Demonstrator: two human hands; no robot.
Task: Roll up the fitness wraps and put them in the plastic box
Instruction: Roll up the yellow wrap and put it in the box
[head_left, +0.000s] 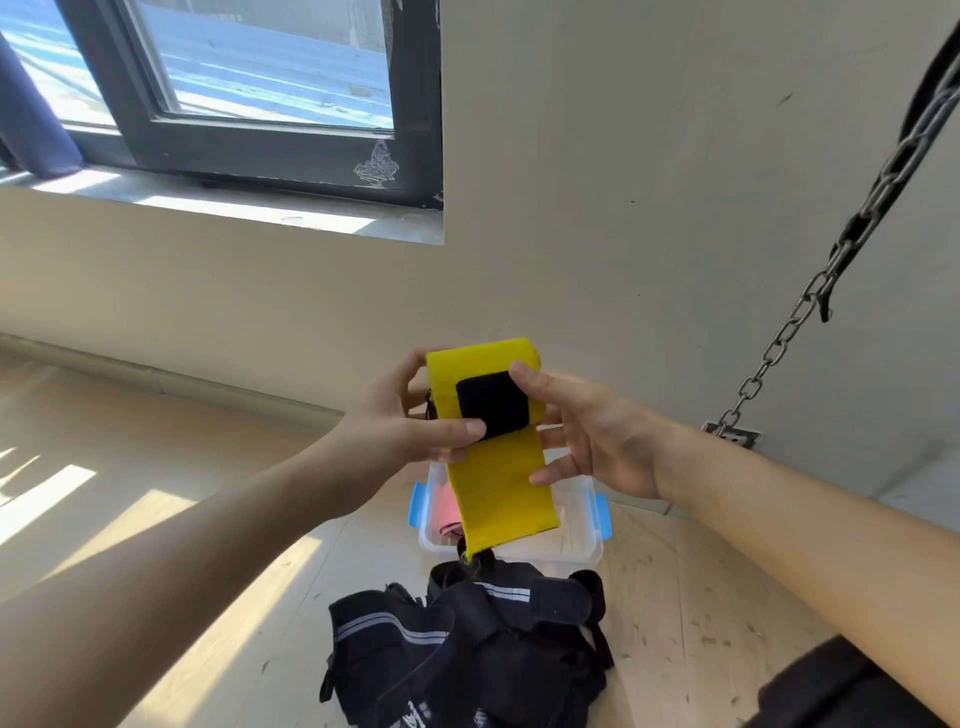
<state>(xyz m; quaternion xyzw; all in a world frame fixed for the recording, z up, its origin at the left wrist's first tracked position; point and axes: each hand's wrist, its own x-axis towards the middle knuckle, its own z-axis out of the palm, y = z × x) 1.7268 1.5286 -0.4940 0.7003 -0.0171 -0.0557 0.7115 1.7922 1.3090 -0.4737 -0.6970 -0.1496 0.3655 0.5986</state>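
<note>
A yellow fitness wrap (498, 483) with a black velcro patch (491, 402) is held upright in front of me, its loose tail hanging down. My left hand (410, 426) pinches its left edge, thumb on the front by the patch. My right hand (597, 436) holds the right edge, thumb at the patch's upper corner, fingers behind. Below stands a clear plastic box (582, 551) with blue clips, open, with a pink wrap (447, 512) inside. A heap of black wraps with grey stripes (467, 644) lies on the floor in front of the box.
The pale wooden floor (701, 597) runs to a beige wall with a dark-framed window (234, 104) at upper left. A steel chain (831, 270) slants down the right side to a floor anchor (732, 434). A dark object (841, 691) sits at lower right.
</note>
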